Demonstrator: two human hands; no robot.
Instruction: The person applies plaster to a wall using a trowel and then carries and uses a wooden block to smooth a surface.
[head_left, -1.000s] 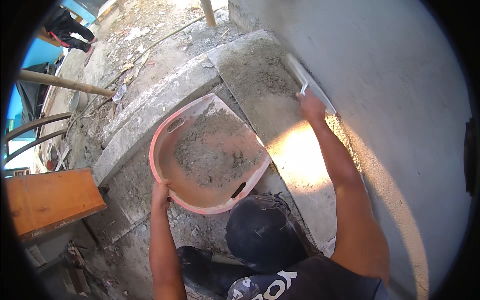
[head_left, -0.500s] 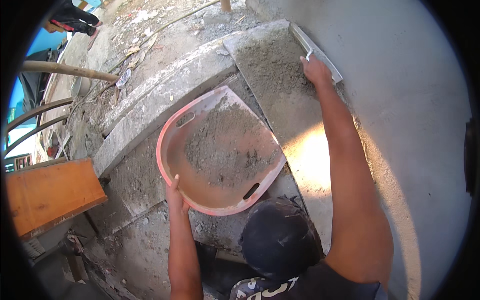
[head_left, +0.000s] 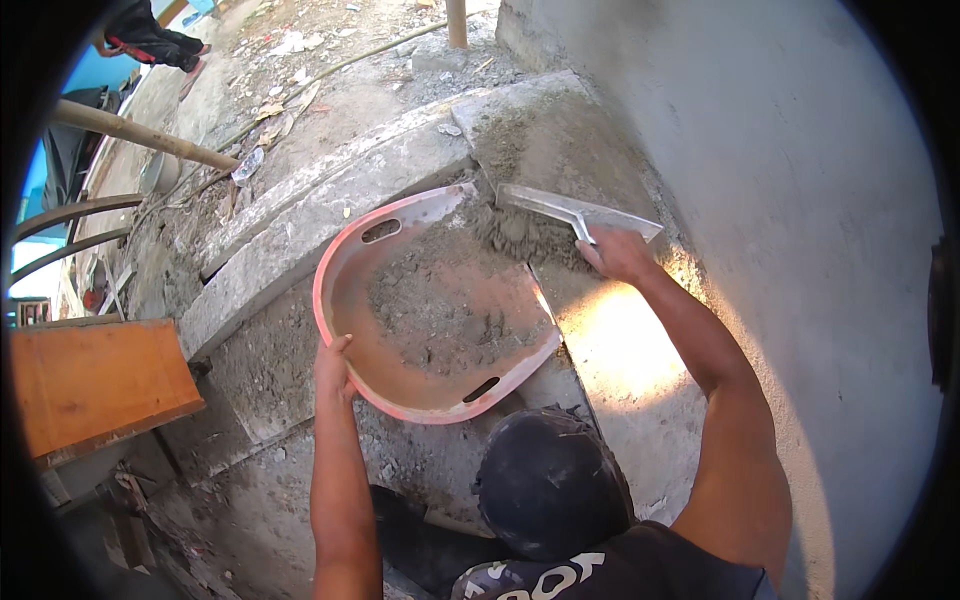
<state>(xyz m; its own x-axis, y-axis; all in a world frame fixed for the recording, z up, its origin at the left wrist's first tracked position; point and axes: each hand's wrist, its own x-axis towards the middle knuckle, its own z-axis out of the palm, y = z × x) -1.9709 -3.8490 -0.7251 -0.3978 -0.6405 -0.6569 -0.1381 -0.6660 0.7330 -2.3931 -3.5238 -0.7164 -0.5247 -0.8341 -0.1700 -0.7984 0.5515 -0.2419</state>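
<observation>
My left hand (head_left: 334, 370) grips the left rim of a shallow reddish plastic pan (head_left: 322, 285) with two handle slots and a straight, open right side. Grey mortar (head_left: 440, 300) lies loose in the pan. In my right hand (head_left: 618, 254) is the handle of a long metal plastering trowel (head_left: 600, 214). Its blade stands on edge across the concrete ledge (head_left: 650, 440), with a heap of wet mortar (head_left: 530, 235) against its near side, by the pan's upper right corner. Between my arms shows a dark, dusty rounded shape (head_left: 550, 485) whose kind I cannot tell.
A smooth grey wall (head_left: 820, 220) runs along the right. Beyond the pan lies a raised concrete curb (head_left: 330, 225). Far left are an orange board (head_left: 105, 385) and a bamboo pole (head_left: 150, 138). Another person's legs (head_left: 165, 45) show at the upper left.
The trowel has come from the wall side of the ledge toward the pan and turned crosswise, dragging mortar along. My left hand and the pan have shifted slightly.
</observation>
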